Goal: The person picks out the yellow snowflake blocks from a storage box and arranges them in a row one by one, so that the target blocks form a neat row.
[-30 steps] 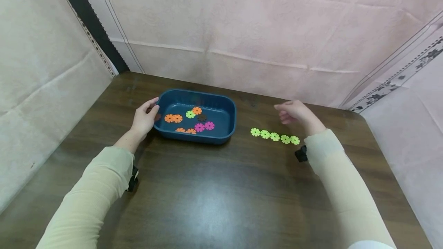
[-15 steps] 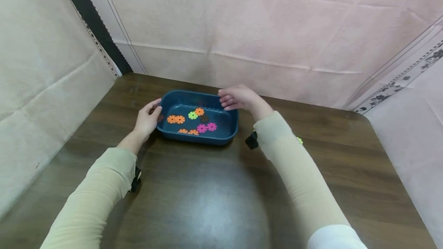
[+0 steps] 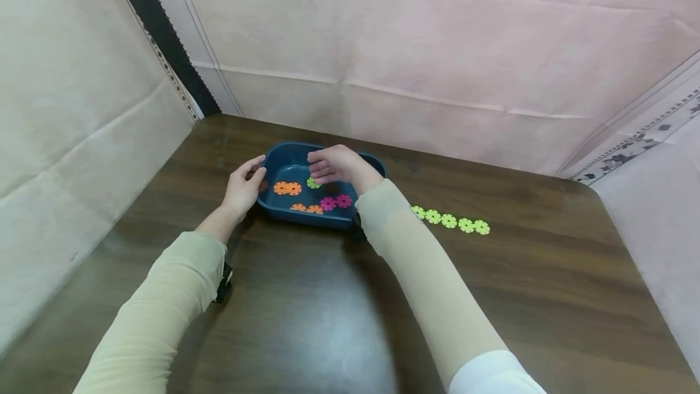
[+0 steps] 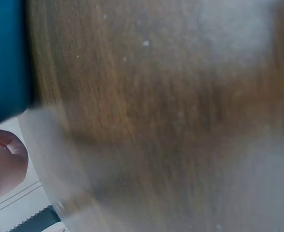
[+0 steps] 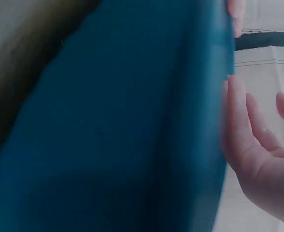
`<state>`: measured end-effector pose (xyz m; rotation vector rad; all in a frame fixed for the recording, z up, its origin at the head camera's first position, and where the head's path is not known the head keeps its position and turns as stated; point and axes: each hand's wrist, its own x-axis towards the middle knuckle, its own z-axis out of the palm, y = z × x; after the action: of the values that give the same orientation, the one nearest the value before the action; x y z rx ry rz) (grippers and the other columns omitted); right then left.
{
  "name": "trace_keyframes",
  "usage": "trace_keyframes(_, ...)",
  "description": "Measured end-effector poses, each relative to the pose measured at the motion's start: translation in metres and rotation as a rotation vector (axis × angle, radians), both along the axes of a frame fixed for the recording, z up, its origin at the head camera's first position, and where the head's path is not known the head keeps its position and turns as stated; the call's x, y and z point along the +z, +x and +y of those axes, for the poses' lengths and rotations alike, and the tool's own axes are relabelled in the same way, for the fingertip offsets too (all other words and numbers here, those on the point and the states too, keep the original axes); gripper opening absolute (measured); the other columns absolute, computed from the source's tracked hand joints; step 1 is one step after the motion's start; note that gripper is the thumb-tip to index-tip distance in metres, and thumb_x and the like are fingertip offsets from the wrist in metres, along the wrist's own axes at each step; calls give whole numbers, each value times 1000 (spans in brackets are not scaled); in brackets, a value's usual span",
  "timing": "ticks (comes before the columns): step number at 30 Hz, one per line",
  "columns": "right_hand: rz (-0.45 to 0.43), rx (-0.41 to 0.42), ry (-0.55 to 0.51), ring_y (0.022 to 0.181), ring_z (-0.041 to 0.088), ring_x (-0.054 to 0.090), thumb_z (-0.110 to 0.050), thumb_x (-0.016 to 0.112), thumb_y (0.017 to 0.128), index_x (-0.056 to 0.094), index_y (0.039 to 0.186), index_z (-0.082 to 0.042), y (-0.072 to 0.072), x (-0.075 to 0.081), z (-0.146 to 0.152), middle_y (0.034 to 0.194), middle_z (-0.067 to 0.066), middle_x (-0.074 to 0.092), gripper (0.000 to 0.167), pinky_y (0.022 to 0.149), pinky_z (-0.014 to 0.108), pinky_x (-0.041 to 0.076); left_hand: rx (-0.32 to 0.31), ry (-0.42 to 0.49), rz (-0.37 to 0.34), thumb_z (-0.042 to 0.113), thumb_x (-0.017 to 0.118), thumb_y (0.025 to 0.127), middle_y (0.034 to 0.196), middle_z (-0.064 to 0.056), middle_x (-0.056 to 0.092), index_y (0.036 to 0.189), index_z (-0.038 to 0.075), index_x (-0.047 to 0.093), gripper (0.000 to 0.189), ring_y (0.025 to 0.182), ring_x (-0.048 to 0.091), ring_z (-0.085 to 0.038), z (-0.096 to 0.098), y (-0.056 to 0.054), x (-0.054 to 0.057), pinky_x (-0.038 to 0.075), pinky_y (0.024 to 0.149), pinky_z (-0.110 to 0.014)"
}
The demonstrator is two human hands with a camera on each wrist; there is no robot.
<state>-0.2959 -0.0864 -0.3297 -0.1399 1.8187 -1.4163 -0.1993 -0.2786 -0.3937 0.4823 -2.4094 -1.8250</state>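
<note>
A blue plastic tray (image 3: 306, 217) stands on the table with flower-shaped plastic discs in it. My left hand (image 3: 242, 192) grips its left rim, thumb near the inner side; the left wrist view catches only part of that hand (image 4: 6, 162). Over the middle of the tray is my right hand (image 3: 341, 168), fingers loosely bent and nothing seen in them. Below it lie a green disc (image 3: 313, 182), a linked orange pair (image 3: 287, 188), pink discs (image 3: 336, 202) and, partly hidden by the front wall, more orange ones (image 3: 306, 208). The right hand covers some of the contents.
On the table right of the tray, several green discs (image 3: 449, 221) form a joined row, its left end beside my right sleeve (image 3: 415, 254). Pale cloth (image 3: 437, 47) hangs behind the brown wooden table (image 3: 547, 260) and at both sides.
My right hand has travelled left from above the green row, across the tray's right edge, to over its middle. The left hand keeps its place on the rim. The view has shifted slightly.
</note>
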Motion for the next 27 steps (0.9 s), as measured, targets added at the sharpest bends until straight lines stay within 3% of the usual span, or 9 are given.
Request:
trace_keyframes(8,-58,-60,67,118,28,56,-22,47,99,47,136,-4,-3,-22,-5,132,18,54,41,96,35,51,8,11,12,25,37,102,131,-18,39,146,14,34,46,114,49,-33,-1,-2,-4,45,103,-42)
trace_keyframes(11,-63,-105,74,113,27,59,-21,48,98,49,133,-2,-5,-26,-4,128,18,56,39,91,33,53,12,21,13,25,37,102,132,-19,39,146,14,34,45,114,49,-33,-3,-3,-3,44,103,-42)
trace_keyframes(16,-67,-147,96,118,28,56,-19,48,98,48,132,-2,-9,-30,-2,131,18,54,38,95,36,51,17,25,7,25,37,102,133,-18,40,146,15,34,46,115,49,-33,-3,-3,-3,44,104,-42)
trace_keyframes(21,-32,-152,142,118,27,56,-19,49,98,51,130,-3,-11,-31,-3,130,16,56,36,96,36,50,23,31,6,25,37,102,133,-18,39,146,15,34,45,117,48,-33,-4,-3,-3,43,105,-42)
trace_keyframes(27,83,-69,242,112,24,59,-20,54,95,59,122,-3,-14,-37,-10,125,12,59,33,91,35,54,23,37,5,24,38,101,132,-18,39,145,15,35,45,117,48,-32,-3,-4,-4,43,104,-42)
